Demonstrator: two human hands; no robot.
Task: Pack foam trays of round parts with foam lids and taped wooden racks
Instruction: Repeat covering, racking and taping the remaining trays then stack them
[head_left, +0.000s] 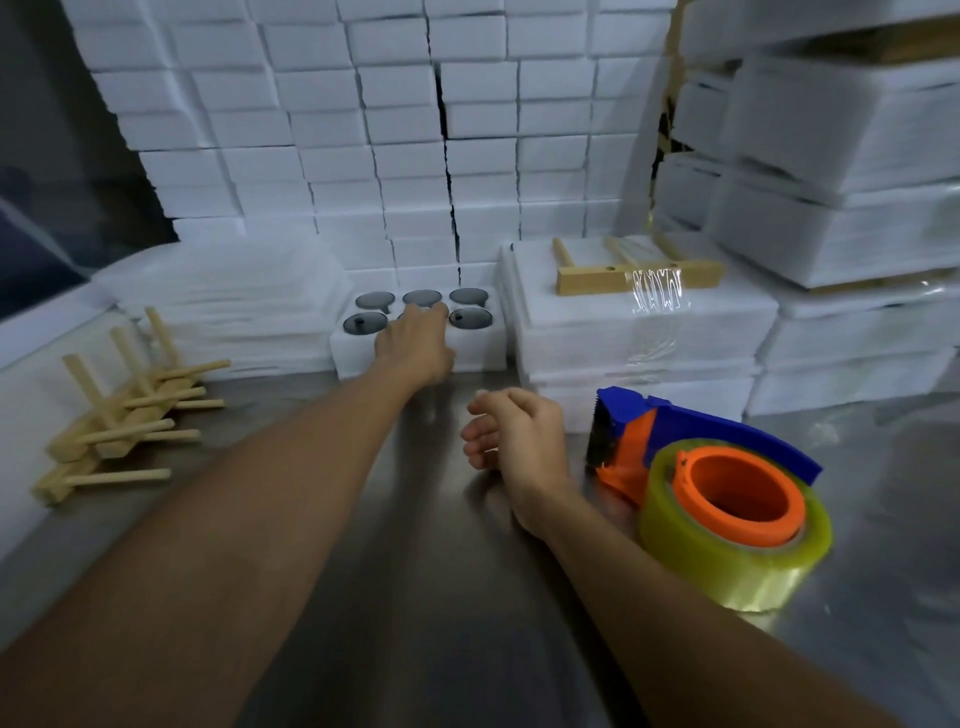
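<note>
Foam tray (483, 349) holding six round parts (470, 318), left hand (415, 343) touching its top

Cool dim light from above. My arms cast soft shadows on steel table (405, 545), faint sheen there. Glare on clear tape strip (655, 291) far right. Edges bowed, slightly soft.

A steel tabletop (426, 597) carries a white foam tray (483, 351) of dark round parts directly under the left hand's (415, 343) fingers. Left of those fingers lie a stack of thin foam lids (234, 306) and a pile of wooden racks (124, 410). Just right of the right hand's (519, 436) loosely curled fingers sit a tape dispenser (717, 483) (blue and orange, clear roll) and taped foam packs (649, 338).
</note>
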